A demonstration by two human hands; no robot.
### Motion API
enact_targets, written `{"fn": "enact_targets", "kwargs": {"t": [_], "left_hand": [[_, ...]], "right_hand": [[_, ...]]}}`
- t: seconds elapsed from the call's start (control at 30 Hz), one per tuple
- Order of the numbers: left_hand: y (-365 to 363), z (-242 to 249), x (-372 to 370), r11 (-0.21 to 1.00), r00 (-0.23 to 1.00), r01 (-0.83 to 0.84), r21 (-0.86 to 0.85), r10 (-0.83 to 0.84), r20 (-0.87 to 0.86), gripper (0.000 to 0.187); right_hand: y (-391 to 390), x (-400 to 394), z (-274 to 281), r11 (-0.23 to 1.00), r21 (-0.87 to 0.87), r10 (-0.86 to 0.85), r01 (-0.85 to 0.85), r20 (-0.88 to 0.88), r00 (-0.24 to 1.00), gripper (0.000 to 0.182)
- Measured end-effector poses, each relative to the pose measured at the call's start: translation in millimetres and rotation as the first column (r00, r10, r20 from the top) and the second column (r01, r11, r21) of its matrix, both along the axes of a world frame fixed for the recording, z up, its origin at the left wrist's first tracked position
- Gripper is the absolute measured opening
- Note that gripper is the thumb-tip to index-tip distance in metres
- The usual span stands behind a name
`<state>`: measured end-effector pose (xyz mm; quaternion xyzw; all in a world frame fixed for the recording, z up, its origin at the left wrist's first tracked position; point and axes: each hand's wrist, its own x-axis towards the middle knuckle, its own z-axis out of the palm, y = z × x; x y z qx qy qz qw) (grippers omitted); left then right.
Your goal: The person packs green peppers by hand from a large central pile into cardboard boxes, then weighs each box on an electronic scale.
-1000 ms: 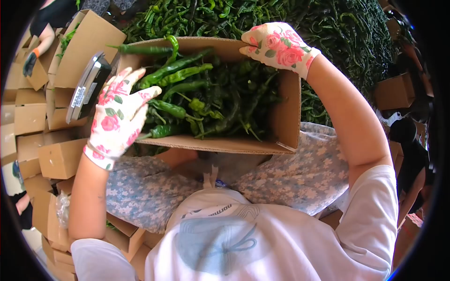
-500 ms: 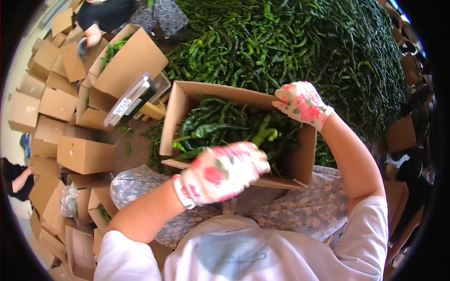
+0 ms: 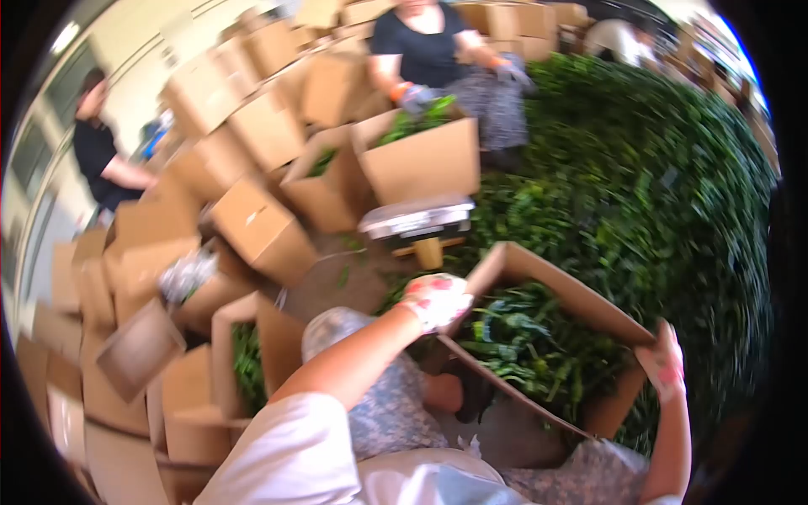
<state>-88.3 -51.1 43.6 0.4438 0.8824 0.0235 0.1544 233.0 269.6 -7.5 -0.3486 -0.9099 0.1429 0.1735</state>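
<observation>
An open cardboard box (image 3: 560,286) filled with long green peppers (image 3: 539,349) sits tilted in front of my lap. My left hand (image 3: 436,301), in a white glove with pink flowers, grips the box at its left end. At the opposite end my right hand (image 3: 665,364), gloved the same way, holds the box near its far right corner. Both hands are blurred, and some of their fingers are hidden by the cardboard. Behind the box spreads a large heap of green peppers (image 3: 640,185).
A scale (image 3: 418,220) stands just beyond the box. Many cardboard boxes (image 3: 265,227) crowd the left side, some holding peppers. A co-worker in black (image 3: 421,50) sits behind a pepper-filled box (image 3: 421,160); another person (image 3: 105,151) stands at far left.
My view has swung left. My left hand has moved from above the peppers to the box's left end. My right hand has shifted to its right end, and the box now sits turned.
</observation>
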Motion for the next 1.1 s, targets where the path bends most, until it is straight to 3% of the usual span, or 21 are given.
{"fn": "enact_targets", "kwargs": {"t": [0.03, 0.07, 0.1, 0.2, 0.27, 0.33, 0.37, 0.4, 0.47, 0.53, 0.57, 0.63, 0.67, 0.7, 0.8, 0.93, 1.0, 1.1], "left_hand": [[-3, 6, 2, 0.998, 0.998, -0.043, -0.049, 0.046, 0.051, 0.034], [-11, -9, -2, 0.996, 0.998, -0.052, 0.076, 0.050, 0.030, 0.036], [-9, -12, -4, 0.992, 0.993, -0.113, 0.059, 0.110, 0.045, 0.036], [-3, -15, -6, 0.994, 0.994, -0.098, 0.047, 0.095, 0.061, 0.035], [0, -13, -4, 0.995, 0.997, -0.054, 0.084, 0.050, 0.053, 0.033], [1, -1, -6, 0.988, 0.999, -0.004, 0.152, -0.001, 0.036, 0.033], [3, 12, -3, 0.985, 0.999, 0.015, 0.174, -0.020, 0.028, 0.032], [4, 28, 1, 0.979, 0.999, 0.041, 0.200, -0.044, 0.014, 0.033], [5, 50, 10, 0.952, 0.999, 0.041, 0.304, -0.035, -0.026, 0.033], [12, 40, 17, 0.924, 1.000, 0.021, 0.381, -0.011, -0.029, 0.034], [20, 26, 22, 0.962, 0.995, -0.069, 0.265, 0.047, 0.089, 0.033], [25, -9, 16, 0.972, 0.995, 0.015, 0.233, -0.038, 0.093, 0.032], [25, -12, 18, 0.969, 0.996, -0.024, 0.246, 0.001, 0.092, 0.031], [26, -9, 21, 0.974, 0.997, -0.040, 0.225, 0.023, 0.080, 0.030], [24, 4, 22, 0.953, 0.997, -0.040, 0.301, 0.018, 0.074, 0.034], [18, 14, 33, 0.957, 0.996, -0.032, 0.289, 0.005, 0.094, 0.037], [14, 18, 38, 0.957, 0.997, -0.038, 0.287, 0.016, 0.081, 0.039], [4, 41, 49, 0.939, 0.987, -0.126, 0.320, 0.085, 0.139, 0.040]], "right_hand": [[23, 20, -26, 0.840, -0.532, 0.039, -0.107, -0.138, 0.990, 0.044], [-1, 14, 1, 0.473, -0.881, -0.200, 0.004, -0.103, 0.974, 0.034], [-2, 20, 14, 0.398, -0.886, -0.113, 0.238, 0.211, 0.971, 0.026], [-6, 40, -19, 0.524, -0.825, -0.100, 0.211, 0.187, 0.977, 0.021], [16, 50, -48, 0.719, -0.677, -0.239, 0.159, -0.026, 0.971, 0.022], [62, 67, -54, 0.768, -0.636, -0.245, 0.081, -0.175, 0.954, 0.020], [22, 49, 18, 0.784, -0.610, -0.259, 0.113, -0.157, 0.953, 0.018], [23, 52, 40, 0.813, -0.571, -0.271, 0.114, -0.198, 0.942, 0.016], [40, 66, 70, 0.766, -0.632, -0.293, 0.116, -0.183, 0.938, 0.010], [30, 54, 78, 0.783, -0.617, -0.311, 0.077, -0.281, 0.908, 0.008], [20, 48, 70, 0.817, -0.574, -0.325, 0.056, -0.378, 0.867, 0.009], [58, 58, 45, 0.872, -0.481, -0.205, 0.094, -0.182, 0.962, 0.011], [57, 55, 47, 0.894, -0.421, -0.204, 0.152, -0.081, 0.976, 0.013], [53, 56, 52, 0.893, -0.423, -0.203, 0.152, -0.079, 0.976, 0.013], [52, 51, 61, 0.838, -0.542, -0.253, 0.064, -0.283, 0.925, 0.011], [72, 32, 71, 0.824, -0.559, -0.243, 0.090, -0.207, 0.948, 0.008], [78, 19, 71, 0.901, -0.419, -0.187, 0.109, -0.150, 0.971, 0.007], [69, 4, 99, 0.885, -0.465, -0.139, 0.033, -0.194, 0.971, 0.006]]}}
